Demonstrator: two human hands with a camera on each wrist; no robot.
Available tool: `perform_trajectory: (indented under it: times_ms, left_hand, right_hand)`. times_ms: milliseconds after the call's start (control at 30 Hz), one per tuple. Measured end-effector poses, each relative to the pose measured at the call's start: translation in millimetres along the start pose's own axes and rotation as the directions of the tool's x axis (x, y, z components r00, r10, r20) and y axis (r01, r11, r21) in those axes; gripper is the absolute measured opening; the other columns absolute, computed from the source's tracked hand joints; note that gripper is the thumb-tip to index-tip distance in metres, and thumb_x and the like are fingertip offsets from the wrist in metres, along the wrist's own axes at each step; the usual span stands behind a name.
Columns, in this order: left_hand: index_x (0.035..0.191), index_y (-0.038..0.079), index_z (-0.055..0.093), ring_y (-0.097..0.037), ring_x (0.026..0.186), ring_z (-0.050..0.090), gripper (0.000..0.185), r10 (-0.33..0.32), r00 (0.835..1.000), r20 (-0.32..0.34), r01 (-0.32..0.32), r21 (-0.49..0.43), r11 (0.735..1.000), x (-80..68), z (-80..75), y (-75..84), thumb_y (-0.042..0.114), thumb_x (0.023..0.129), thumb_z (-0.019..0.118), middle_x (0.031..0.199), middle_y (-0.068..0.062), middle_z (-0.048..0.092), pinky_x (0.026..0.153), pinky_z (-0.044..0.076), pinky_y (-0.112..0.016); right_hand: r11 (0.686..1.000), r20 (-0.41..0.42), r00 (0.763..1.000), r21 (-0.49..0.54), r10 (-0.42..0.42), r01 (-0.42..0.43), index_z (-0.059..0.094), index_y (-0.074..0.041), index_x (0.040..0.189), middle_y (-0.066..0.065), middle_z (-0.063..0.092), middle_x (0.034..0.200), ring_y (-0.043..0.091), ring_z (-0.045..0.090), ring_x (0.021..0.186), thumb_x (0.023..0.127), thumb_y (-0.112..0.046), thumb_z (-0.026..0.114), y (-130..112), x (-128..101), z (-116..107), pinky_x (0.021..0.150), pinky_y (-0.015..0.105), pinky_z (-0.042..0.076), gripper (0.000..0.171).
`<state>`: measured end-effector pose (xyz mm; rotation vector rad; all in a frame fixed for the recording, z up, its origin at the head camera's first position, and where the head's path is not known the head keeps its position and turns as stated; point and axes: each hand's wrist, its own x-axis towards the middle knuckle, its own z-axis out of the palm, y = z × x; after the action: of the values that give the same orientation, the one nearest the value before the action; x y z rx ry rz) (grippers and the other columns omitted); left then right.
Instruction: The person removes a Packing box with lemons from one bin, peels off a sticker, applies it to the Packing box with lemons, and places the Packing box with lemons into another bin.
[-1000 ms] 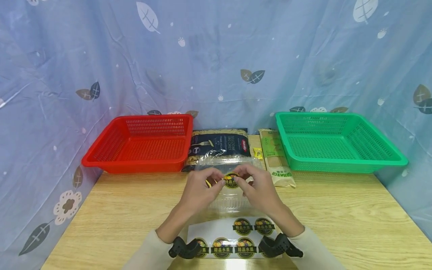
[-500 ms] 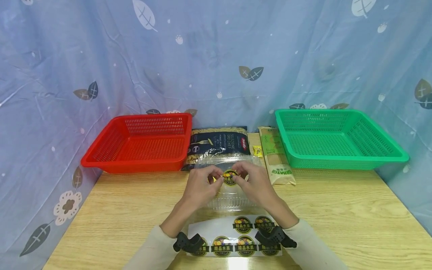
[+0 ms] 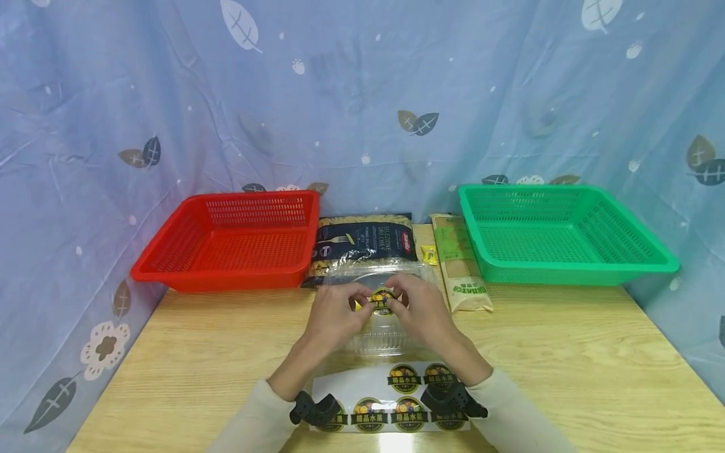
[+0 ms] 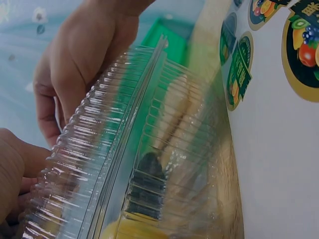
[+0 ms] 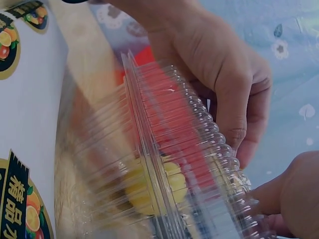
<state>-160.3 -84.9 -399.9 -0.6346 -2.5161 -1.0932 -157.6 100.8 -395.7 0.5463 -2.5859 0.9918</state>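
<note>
A round black and gold fruit sticker (image 3: 382, 302) lies between my two hands at the lid of a clear plastic clamshell container (image 3: 379, 343). My left hand (image 3: 335, 314) pinches its left edge between thumb and forefinger. On the opposite edge, my right hand (image 3: 425, 309) does the same. Whether the sticker touches the lid cannot be told. Through the ribbed plastic in the right wrist view, a rounded yellow thing (image 5: 175, 185) shows inside; its kind is unclear. A white sheet of matching stickers (image 3: 362, 384) lies in front of the container, partly under my wrists.
A red basket (image 3: 249, 277) stands at the back left, a green basket (image 3: 572, 272) at the back right. Between them lie a dark pasta bag (image 3: 368, 242), a small yellow packet (image 3: 429, 254) and a long green and tan packet (image 3: 460, 264). A blue curtain (image 3: 340, 126) hangs behind.
The sticker and both hands stay over the container with only slight finger shifts. The whole head view has drifted a little.
</note>
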Motion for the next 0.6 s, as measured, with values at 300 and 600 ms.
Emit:
perform_trajectory:
  times_ms: [300, 600]
  left_hand:
    - [0.094, 0.006, 0.079, -0.002, 0.048, 0.048, 0.017, -0.068, 0.998, 0.013, 0.068, 0.011, 0.998, -0.6, 2.8, 2.1, 0.006, 0.078, 0.081, 0.073, 0.0, 0.074, 0.046, 0.039, -0.02]
    - [0.092, 0.006, 0.079, -0.002, 0.051, 0.053, 0.016, -0.068, 0.998, -0.008, 0.068, 0.015, 0.998, -0.8, 3.5, 0.2, 0.006, 0.076, 0.083, 0.072, 0.0, 0.073, 0.049, 0.045, -0.02]
  right_hand:
    - [0.999, 0.008, 1.0, -0.025, 0.021, -0.021, 0.07, -0.006, 0.11, 0.0, 0.067, 0.083, 0.008, 0.055, 0.066, 0.079, -0.002, 0.083, 1.2, -2.1, 1.7, 0.059, 0.024, 0.047, 0.033]
    - [0.998, 0.02, 0.998, -0.041, 0.058, -0.057, 0.069, -0.007, 0.112, 0.002, 0.069, 0.092, 0.008, 0.054, 0.067, 0.08, -0.008, 0.083, -1.2, -2.5, 2.7, 0.06, 0.026, 0.047, 0.034]
